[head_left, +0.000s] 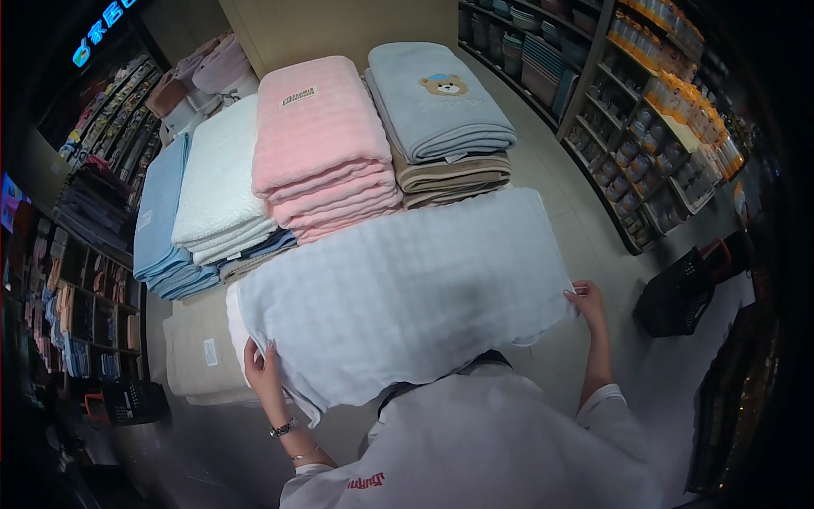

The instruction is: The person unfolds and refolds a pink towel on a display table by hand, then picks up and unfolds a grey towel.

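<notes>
A long pale grey-blue towel [407, 288] is spread out across the front, over the near side of the display. My left hand [261, 360] pinches its left edge, and my right hand [583, 299] pinches its right edge. Behind it stand folded stacks: blue towels [161, 220], white towels [219, 170], pink towels [320, 127] and a grey-blue towel with a bear [437, 102] on top of brown ones [454, 174]. A beige folded towel [199, 348] with a label lies beside my left hand.
Shelves [627, 127] of goods rise at the right, with a black basket [676, 293] before them. More shelves [97, 288] and another dark basket [134, 400] are at the left. Pinkish bundles [222, 64] sit at the back left.
</notes>
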`<state>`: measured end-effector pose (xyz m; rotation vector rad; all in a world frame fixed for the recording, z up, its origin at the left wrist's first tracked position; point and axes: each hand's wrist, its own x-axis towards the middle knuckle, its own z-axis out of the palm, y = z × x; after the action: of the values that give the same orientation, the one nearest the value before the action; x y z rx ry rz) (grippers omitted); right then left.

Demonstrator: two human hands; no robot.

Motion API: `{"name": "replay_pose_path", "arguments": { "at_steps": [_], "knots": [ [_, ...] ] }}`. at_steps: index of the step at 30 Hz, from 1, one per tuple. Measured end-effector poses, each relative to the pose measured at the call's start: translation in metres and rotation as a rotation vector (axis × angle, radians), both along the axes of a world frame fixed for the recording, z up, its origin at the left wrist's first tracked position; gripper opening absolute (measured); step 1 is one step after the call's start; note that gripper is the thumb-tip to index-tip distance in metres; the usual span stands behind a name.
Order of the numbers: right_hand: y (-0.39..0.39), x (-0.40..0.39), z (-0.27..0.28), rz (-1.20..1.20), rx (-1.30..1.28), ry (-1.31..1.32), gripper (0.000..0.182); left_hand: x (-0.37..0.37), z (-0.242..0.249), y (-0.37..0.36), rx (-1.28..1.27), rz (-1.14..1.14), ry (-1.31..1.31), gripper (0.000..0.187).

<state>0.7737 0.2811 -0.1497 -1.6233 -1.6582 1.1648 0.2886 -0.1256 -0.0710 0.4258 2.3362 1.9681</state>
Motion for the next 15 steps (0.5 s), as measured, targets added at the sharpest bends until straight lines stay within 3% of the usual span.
{"name": "replay_pose_path", "arguments": {
  "at_steps": [3,6,9,15],
  "knots": [
    [0.008,0.002,0.013,0.100,-0.110,-0.109,0.033,0.028,0.012,-0.024,-0.428,0.029,-0.055,0.031],
    [0.015,0.000,0.020,0.186,-0.246,-0.148,0.034,0.045,0.002,-0.043,-0.608,0.068,0.332,0.029],
    [0.023,-0.006,0.024,0.242,-0.300,-0.325,0.041,0.055,0.001,-0.054,-0.457,-0.039,-0.144,0.031],
    [0.034,-0.011,0.047,0.339,-0.446,0.090,0.051,0.064,0.010,-0.064,-0.565,-0.228,-0.336,0.037]
  ]
}}
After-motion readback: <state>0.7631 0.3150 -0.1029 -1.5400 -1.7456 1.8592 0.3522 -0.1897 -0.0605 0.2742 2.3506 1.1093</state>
